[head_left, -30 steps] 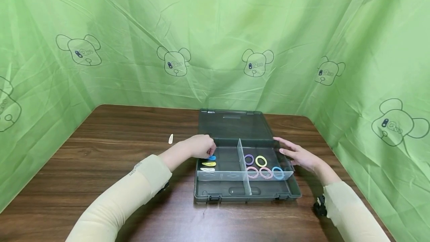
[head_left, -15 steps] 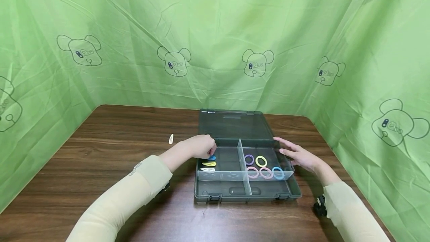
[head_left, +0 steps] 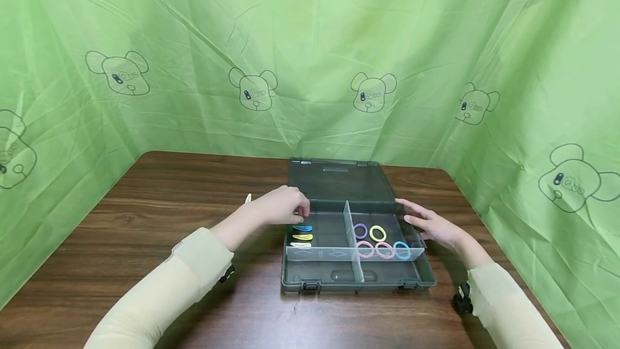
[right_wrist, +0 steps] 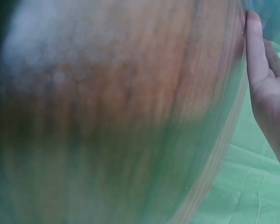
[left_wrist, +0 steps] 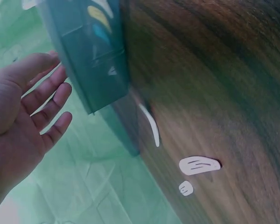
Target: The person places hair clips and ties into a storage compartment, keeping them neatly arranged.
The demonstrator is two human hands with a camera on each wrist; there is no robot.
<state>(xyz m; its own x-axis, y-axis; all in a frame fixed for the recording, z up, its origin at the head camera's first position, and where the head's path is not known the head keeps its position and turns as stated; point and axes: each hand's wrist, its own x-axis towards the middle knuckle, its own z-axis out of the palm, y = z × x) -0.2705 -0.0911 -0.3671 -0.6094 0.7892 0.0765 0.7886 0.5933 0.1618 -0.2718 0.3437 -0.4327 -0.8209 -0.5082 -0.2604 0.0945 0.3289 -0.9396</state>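
Observation:
My left hand [head_left: 283, 206] hovers over the left rim of a dark translucent divided box [head_left: 358, 286], its fingers loosely bent with nothing between them. Below it, in the back left compartment, lie a blue snap hair clip [head_left: 302, 228], a yellow hair clip [head_left: 302, 237] and a white hair clip [head_left: 301, 245]. My right hand [head_left: 433, 226] rests at the box's right side, fingers spread along the edge. Several hair ties sit in the back right compartment, among them a purple hair tie [head_left: 360, 231] and a yellow hair tie [head_left: 378, 234].
Another pale hair clip [head_left: 248, 198] lies on the wooden table [head_left: 194, 187] behind my left wrist, partly hidden. White pieces, including a striped oval one [left_wrist: 199, 165], show in the left wrist view. The box's lid [head_left: 339, 179] leans back open. A green curtain [head_left: 310, 42] surrounds the table.
My left hand has lifted from the blue hair clip and drawn slightly back and left, leaving the clip in the compartment. The right hand stays at the box's side.

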